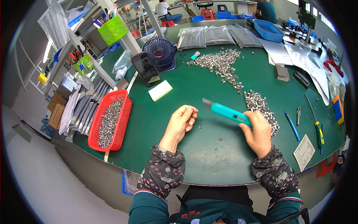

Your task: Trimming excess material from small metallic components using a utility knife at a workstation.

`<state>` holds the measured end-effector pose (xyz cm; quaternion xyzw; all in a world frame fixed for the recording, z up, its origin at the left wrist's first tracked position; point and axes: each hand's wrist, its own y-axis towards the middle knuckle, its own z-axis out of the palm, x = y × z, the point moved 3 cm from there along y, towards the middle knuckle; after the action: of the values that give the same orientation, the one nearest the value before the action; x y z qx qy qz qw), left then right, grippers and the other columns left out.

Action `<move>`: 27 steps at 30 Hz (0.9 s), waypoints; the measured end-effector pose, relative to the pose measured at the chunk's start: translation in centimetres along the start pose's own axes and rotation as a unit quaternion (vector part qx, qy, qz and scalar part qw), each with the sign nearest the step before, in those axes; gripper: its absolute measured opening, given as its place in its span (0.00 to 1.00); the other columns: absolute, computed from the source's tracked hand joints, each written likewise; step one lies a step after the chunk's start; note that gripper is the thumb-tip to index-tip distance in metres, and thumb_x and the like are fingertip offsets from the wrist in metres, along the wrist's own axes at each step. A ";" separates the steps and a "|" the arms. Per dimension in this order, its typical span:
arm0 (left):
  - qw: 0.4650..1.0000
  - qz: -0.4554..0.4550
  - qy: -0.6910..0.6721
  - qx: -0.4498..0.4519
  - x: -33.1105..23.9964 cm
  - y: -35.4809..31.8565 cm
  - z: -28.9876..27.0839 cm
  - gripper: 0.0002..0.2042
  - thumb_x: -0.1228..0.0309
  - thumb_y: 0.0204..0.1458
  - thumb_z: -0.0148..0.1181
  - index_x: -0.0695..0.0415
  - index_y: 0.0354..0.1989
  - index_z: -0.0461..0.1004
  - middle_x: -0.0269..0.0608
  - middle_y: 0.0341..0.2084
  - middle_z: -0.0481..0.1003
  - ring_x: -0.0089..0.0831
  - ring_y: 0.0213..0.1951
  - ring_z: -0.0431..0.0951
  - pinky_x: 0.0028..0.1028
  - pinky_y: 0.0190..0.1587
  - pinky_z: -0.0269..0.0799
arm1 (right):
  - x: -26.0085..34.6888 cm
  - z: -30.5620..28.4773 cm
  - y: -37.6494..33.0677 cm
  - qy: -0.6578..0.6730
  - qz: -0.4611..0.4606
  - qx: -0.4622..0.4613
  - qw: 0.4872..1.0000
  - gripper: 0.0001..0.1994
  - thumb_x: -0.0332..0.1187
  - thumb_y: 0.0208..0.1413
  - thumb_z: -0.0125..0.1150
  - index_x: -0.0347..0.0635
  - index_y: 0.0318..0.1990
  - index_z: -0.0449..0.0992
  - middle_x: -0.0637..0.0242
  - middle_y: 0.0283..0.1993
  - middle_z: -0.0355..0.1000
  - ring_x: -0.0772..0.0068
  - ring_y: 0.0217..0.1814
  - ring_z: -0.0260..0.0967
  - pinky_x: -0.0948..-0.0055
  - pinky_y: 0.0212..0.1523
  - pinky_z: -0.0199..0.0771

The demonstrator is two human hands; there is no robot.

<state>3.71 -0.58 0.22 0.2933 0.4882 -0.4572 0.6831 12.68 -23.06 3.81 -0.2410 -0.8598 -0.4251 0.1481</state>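
My right hand (258, 130) grips a teal utility knife (232, 113) whose blade points left, toward my other hand. Between thumb and forefinger, my left hand (181, 123) pinches a small metal ring (192, 111), mostly covered by the fingertips. Blade and ring are a short gap apart. Just past my right hand lies a pile of small silvery metal rings (261, 108). A larger heap of similar metal pieces (220, 63) spreads farther back. To the left, a red plastic basket (128, 112) holds many more of them.
A phone (146, 69) leans by a blue fan (160, 52), near a notepad (160, 90). On the right lie a blue pen-like tool (292, 126), a screwdriver (319, 134) and a paper card (304, 152). Bagged tubes (192, 37) and a blue tray (268, 30) line the back.
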 end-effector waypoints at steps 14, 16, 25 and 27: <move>0.808 0.286 0.384 -0.343 -13.2 -9.2 -13.3 0.06 0.74 0.48 0.52 0.60 0.35 0.68 0.29 0.24 0.68 0.16 0.27 0.65 0.17 0.30 0.62 | 0.7 -1.7 0.1 0.084 0.031 -0.085 0.992 0.12 0.24 0.38 0.59 0.38 0.33 0.69 0.60 0.25 0.62 0.61 0.26 0.63 0.69 0.25 0.61; 0.740 0.228 0.496 -0.392 -14.5 -10.7 -16.6 0.10 0.73 0.48 0.52 0.60 0.39 0.67 0.34 0.25 0.69 0.21 0.28 0.67 0.21 0.32 0.64 | 0.0 -1.9 0.0 0.115 0.065 -0.100 0.986 0.11 0.25 0.41 0.57 0.36 0.35 0.69 0.60 0.26 0.63 0.63 0.28 0.63 0.72 0.28 0.62; 0.721 0.261 0.613 -0.192 -10.7 -5.0 -5.7 0.07 0.71 0.49 0.50 0.62 0.32 0.68 0.44 0.26 0.71 0.30 0.27 0.71 0.26 0.34 0.66 | -3.4 -1.5 0.6 0.417 0.249 -0.153 0.861 0.08 0.33 0.52 0.50 0.36 0.34 0.66 0.76 0.26 0.61 0.87 0.28 0.54 0.85 0.28 0.56; 0.739 0.260 0.611 -0.117 -7.2 -2.0 0.7 0.08 0.76 0.47 0.49 0.60 0.36 0.67 0.45 0.33 0.69 0.34 0.34 0.70 0.28 0.38 0.66 | -4.5 -1.4 0.3 0.487 0.263 -0.180 0.813 0.09 0.35 0.54 0.49 0.37 0.33 0.65 0.79 0.23 0.56 0.91 0.21 0.47 0.88 0.20 0.48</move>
<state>1.43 0.43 7.34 0.5429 0.7549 0.0765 0.3599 16.71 -25.33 2.73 -0.2417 -0.4874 -0.5791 0.6072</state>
